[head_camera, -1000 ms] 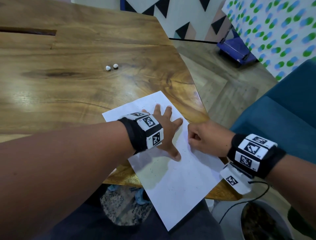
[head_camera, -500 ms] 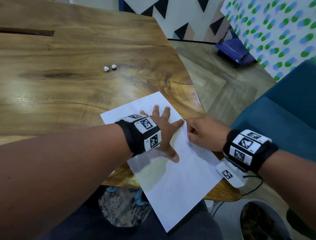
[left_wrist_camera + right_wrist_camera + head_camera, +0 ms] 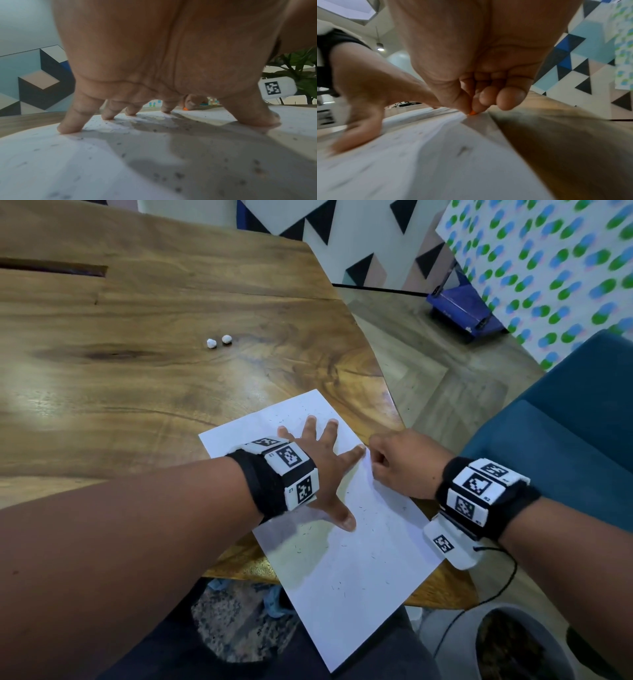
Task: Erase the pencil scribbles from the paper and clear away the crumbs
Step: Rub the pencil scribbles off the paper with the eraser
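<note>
Clearly the sheet of paper (image 3: 342, 559) is the delicate party — thin, light and floppy, lying at an angle on the near corner of the wooden counter (image 3: 137, 371) with its lower end hanging past the edge, unsupported. The left hand (image 3: 322, 470) is splayed flat on the upper part of the sheet, its fingertips (image 3: 68, 128) and thumb pressing down with nothing gripped. Just beside its index finger, the right hand (image 3: 407, 463) is curled tight, pinching a small orange eraser (image 3: 472, 112) whose tip meets the paper at its right edge. Dark eraser crumbs (image 3: 376, 529) speckle most of the sheet. My judgement is that such paper would buckle or tear if rubbed without a firm hold close by, so pinning it right next to the rubbing spot suits it; the overhanging end would likely sag or slide if the pressing let up. The crumbs look light and loose — a soft sweep ought to shift them. Two small white balls (image 3: 218, 341) sit well apart on the counter.
</note>
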`<state>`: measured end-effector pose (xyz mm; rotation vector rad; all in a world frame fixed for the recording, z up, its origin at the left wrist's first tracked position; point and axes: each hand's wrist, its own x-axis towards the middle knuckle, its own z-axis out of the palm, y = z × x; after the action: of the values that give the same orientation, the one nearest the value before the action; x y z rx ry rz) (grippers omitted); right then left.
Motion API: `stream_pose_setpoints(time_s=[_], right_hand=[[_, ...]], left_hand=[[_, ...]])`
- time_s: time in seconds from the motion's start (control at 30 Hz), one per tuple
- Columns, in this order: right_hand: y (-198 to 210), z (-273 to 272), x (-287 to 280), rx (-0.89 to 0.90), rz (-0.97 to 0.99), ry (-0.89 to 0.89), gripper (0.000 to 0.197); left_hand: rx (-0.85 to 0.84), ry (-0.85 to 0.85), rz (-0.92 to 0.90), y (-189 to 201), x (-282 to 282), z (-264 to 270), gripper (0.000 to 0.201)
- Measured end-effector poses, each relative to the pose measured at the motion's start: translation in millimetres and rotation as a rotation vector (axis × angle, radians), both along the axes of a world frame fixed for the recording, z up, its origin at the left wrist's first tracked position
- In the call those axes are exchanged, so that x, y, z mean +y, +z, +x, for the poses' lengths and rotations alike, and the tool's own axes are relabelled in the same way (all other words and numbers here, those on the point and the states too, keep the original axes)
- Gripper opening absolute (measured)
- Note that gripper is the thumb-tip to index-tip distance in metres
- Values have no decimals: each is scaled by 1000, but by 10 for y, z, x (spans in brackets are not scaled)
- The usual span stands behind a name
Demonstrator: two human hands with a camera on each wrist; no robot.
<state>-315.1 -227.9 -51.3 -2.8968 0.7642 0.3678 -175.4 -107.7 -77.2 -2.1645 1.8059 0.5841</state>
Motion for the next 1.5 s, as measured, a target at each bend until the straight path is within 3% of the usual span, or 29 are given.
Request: stream_pose_setpoints(time_s=[0.23,0.53,0.7,0.9,1.1,1.37,1.5], right_hand=[[-50,-371,452,107,78,147,11],[-82,36,60,-78,67,-69,10],[-80,197,-78,-94,96,-127,8],[-51,187,-4,-74,81,-105,9],[-77,108,570,16,150,144,10],[-2,638,120,-56,35,-83,9],[25,606,256,-45,65,-62,9]], left_hand=[[-15,-18,-5,-6,10,4,134],[-57,27,-65,125,-228,325,122],[-103,-16,-136,196,-141,432,101],[-31,-1,-16,88,120,550,132],[0,-3,2,52,104,552,135],[-21,-22,-13,16,113,564,135],[-8,-19,-29,-4,115,576,135]])
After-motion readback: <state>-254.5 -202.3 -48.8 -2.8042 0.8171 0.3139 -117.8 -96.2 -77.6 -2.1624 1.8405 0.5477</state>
